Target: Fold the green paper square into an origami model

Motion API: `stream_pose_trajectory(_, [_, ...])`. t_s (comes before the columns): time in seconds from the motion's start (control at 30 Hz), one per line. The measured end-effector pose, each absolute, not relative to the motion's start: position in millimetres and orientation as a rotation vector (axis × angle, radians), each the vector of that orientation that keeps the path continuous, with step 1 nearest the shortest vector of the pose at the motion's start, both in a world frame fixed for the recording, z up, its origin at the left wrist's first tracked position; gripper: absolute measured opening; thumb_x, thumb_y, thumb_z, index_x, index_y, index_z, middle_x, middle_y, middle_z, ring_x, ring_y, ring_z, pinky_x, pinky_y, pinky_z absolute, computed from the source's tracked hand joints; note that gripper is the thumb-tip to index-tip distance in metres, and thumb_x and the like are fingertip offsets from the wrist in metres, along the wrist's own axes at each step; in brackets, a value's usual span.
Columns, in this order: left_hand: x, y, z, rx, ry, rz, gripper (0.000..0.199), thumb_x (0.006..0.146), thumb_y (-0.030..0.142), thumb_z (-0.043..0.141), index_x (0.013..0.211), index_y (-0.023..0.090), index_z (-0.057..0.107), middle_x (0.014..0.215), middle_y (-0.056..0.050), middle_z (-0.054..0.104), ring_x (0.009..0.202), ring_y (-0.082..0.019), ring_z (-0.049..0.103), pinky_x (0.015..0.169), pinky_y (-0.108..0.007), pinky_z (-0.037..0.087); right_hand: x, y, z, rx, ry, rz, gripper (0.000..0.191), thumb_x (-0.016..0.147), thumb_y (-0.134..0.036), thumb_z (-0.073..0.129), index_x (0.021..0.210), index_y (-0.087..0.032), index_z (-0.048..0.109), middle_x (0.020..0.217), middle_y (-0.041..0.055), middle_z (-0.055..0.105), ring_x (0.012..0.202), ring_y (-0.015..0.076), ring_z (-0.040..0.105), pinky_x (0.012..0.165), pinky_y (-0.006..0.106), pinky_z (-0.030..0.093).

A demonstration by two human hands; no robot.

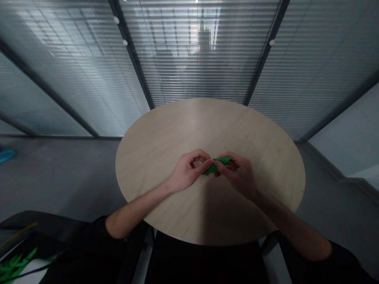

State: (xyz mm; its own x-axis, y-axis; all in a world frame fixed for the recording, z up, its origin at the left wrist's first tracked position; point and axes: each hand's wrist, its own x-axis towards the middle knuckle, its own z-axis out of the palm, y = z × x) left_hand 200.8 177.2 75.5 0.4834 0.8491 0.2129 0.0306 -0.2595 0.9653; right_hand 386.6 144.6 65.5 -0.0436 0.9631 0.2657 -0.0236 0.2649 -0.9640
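A small piece of folded green paper [211, 169] is held between both hands above the middle of the round table. My left hand [189, 169] pinches its left part between thumb and fingers. From the other side my right hand [238, 171] grips it, with the thumb pressed on its face near the centre. One pointed end of the paper shows beside the right fingers. The fingertips cover part of it, so its full shape cannot be made out.
The round wooden table [204, 122] stands close to a glass partition with blinds [189, 75]. A dark chair [38, 221] with a green and white item on it is at the lower left. Something blue [6, 154] lies on the grey floor at the far left.
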Motion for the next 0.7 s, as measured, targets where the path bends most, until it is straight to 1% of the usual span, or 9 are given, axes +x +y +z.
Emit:
stream_pose_trajectory(0.1, [201.2,177.0,75.5,1.624,0.753,0.972,0.03,0.093,0.042,0.069,0.087,0.013,0.062,0.071,-0.003,0.065,0.062,-0.01,0.061,0.053,-0.02,0.047,386.7,146.4,65.2,-0.955,-1.33,1.123,0.027,0.084,-0.042,0.079,0.084,-0.017,0.071,0.07,0.0029,0.074,0.055,0.0138,0.07,0.052,0.024,0.059])
stream_pose_trajectory(0.2, [202.5,177.9,74.1,1.555,0.694,1.008,0.03,0.094,0.042,0.068,0.088,0.014,0.059,0.069,-0.001,0.064,0.061,-0.01,0.063,0.056,-0.02,0.053,388.1,148.1,66.0,-0.901,-1.304,1.236,0.031,0.088,-0.048,0.075,0.086,-0.018,0.071,0.072,0.0023,0.074,0.058,0.0138,0.07,0.055,0.027,0.062])
stream_pose_trajectory(0.33, [204.3,178.8,72.9,1.501,0.652,1.076,0.031,0.094,0.043,0.069,0.088,0.016,0.057,0.07,0.001,0.065,0.06,-0.01,0.064,0.057,-0.021,0.057,389.7,148.6,67.3,-0.874,-1.315,1.369,0.03,0.086,-0.047,0.077,0.091,-0.018,0.072,0.075,0.002,0.074,0.062,0.0132,0.071,0.06,0.026,0.063])
stream_pose_trajectory(0.47, [204.5,177.8,74.5,1.5,0.651,1.026,0.034,0.093,0.046,0.07,0.088,0.016,0.056,0.073,-0.001,0.067,0.061,-0.011,0.065,0.057,-0.022,0.058,390.2,148.7,66.3,-0.877,-1.324,1.329,0.029,0.085,-0.046,0.079,0.086,-0.018,0.072,0.072,0.0014,0.073,0.06,0.0122,0.069,0.059,0.025,0.059])
stream_pose_trajectory(0.63, [203.7,177.7,74.3,1.503,0.639,0.934,0.037,0.094,0.049,0.069,0.089,0.014,0.058,0.07,-0.001,0.066,0.059,-0.011,0.065,0.056,-0.022,0.058,392.8,150.5,63.5,-0.92,-1.378,1.258,0.03,0.085,-0.046,0.078,0.082,-0.017,0.07,0.064,-0.0008,0.067,0.053,0.0104,0.063,0.051,0.022,0.051])
stream_pose_trajectory(0.7, [203.5,178.4,73.2,1.513,0.64,0.914,0.037,0.094,0.049,0.068,0.088,0.014,0.059,0.07,-0.001,0.066,0.059,-0.011,0.065,0.056,-0.022,0.058,393.3,151.0,63.1,-0.925,-1.397,1.262,0.031,0.085,-0.047,0.078,0.083,-0.017,0.07,0.063,-0.001,0.067,0.052,0.0103,0.062,0.05,0.022,0.05])
